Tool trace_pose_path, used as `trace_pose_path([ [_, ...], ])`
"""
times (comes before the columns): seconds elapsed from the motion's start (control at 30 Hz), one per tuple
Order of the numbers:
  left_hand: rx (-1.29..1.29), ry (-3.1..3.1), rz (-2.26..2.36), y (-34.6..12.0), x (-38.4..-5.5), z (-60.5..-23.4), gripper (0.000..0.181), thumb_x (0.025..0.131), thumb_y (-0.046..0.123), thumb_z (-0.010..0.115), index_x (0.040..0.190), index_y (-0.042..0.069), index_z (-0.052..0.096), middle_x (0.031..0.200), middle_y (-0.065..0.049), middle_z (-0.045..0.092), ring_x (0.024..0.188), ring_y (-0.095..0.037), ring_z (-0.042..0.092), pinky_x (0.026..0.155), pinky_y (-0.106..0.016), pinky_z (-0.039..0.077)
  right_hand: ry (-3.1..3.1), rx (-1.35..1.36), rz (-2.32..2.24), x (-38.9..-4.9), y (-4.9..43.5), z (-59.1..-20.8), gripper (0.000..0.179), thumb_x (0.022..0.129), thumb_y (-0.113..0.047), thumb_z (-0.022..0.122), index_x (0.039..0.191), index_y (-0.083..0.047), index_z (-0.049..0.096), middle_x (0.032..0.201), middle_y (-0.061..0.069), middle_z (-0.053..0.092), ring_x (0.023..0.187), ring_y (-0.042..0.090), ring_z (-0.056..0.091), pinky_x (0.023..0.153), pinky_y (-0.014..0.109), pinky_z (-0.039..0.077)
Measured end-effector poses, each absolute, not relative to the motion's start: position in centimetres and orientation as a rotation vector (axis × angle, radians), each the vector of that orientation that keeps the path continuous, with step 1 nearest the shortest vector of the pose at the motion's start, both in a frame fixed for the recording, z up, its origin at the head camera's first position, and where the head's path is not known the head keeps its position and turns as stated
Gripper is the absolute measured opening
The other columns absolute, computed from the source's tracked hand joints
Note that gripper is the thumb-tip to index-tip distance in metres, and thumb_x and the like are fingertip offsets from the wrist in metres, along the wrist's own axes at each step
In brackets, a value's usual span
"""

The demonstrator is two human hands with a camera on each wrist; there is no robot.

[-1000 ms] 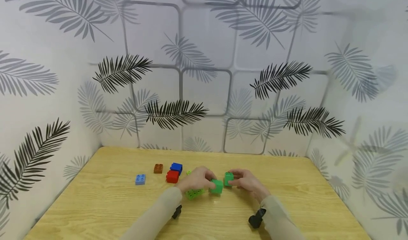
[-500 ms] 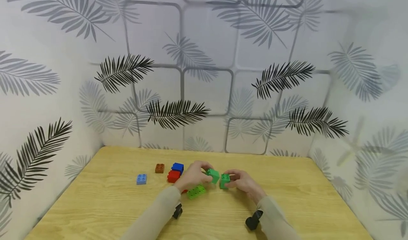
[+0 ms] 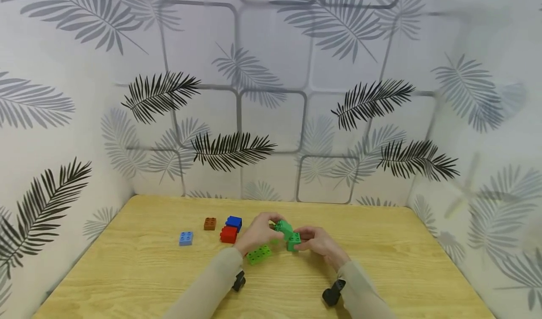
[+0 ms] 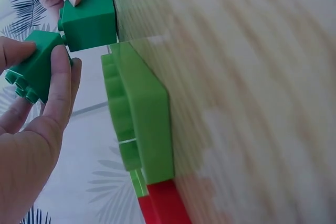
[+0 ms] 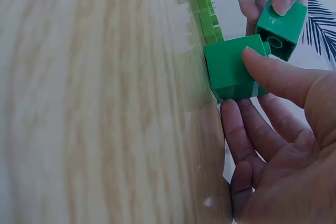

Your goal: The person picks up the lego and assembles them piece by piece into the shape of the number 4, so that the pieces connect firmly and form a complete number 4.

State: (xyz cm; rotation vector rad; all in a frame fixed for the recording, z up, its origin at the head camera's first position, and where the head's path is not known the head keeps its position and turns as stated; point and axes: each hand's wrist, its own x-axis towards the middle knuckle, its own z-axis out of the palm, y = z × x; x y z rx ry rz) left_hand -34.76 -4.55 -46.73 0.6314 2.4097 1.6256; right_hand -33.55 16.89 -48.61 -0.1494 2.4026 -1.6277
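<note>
My left hand (image 3: 260,232) pinches a green toy brick (image 4: 39,59) between thumb and fingers. That brick is tilted and raised, its hollow underside turned toward the other brick. Beside it my right hand (image 3: 319,241) holds a second green brick (image 5: 231,69), studs up, low at the table surface. In the left wrist view a corner of the tilted brick comes right at the studs of the second one. A long lime-green brick (image 3: 259,254) lies on the table just below my left hand.
Left of my hands on the wooden table (image 3: 148,272) lie a red brick (image 3: 228,235), a dark blue brick (image 3: 234,223), a brown brick (image 3: 210,223) and a light blue brick (image 3: 186,238). Another red brick (image 4: 165,203) shows behind the lime-green one. A patterned wall stands behind the table.
My left hand has lifted its green brick and tilted it. My right hand has moved left with its brick, so the two bricks are now close together.
</note>
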Motion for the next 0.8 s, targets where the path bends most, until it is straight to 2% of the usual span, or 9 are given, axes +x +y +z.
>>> trace_pose_path([
  [0.13, 0.648, 2.425, 1.608, -4.5, -34.7, -46.9, 0.031, 0.084, 0.005, 0.070, 0.112, 0.018, 0.068, 0.107, -0.003, 0.063, 0.085, -0.018, 0.061, 0.077, -0.035, 0.054, 2.421, -0.133, -1.621, -33.5, 16.6, -48.8, 0.042, 0.079, -0.004, 0.079, 0.119, -0.002, 0.066, 0.110, 0.009, 0.070, 0.101, 0.019, 0.065, 0.100, 0.048, 0.045],
  [0.33, 0.616, 2.463, 1.561, -4.2, -34.8, -46.8, 0.048, 0.085, 0.012, 0.074, 0.132, 0.015, 0.061, 0.123, -0.006, 0.062, 0.101, -0.021, 0.064, 0.086, -0.036, 0.055, 2.433, -0.131, -1.617, -33.5, 16.5, -48.9, 0.043, 0.079, -0.006, 0.080, 0.119, -0.003, 0.066, 0.110, 0.009, 0.070, 0.101, 0.020, 0.065, 0.100, 0.049, 0.045],
  [0.53, 0.604, 2.451, 1.580, -4.0, -34.8, -46.7, 0.050, 0.085, 0.015, 0.077, 0.132, 0.013, 0.060, 0.124, -0.006, 0.064, 0.111, -0.026, 0.063, 0.093, -0.042, 0.053, 2.418, -0.141, -1.609, -33.5, 16.5, -48.8, 0.042, 0.079, -0.008, 0.080, 0.119, -0.004, 0.066, 0.111, 0.008, 0.070, 0.101, 0.020, 0.065, 0.100, 0.049, 0.045],
  [0.8, 0.737, 2.474, 1.515, -3.4, -34.8, -46.6, 0.037, 0.087, 0.012, 0.075, 0.123, 0.014, 0.066, 0.112, -0.002, 0.071, 0.103, -0.017, 0.066, 0.092, -0.039, 0.053, 2.404, -0.165, -1.604, -33.5, 16.6, -48.9, 0.040, 0.078, -0.010, 0.081, 0.116, -0.007, 0.068, 0.108, 0.005, 0.070, 0.100, 0.019, 0.064, 0.103, 0.053, 0.042],
])
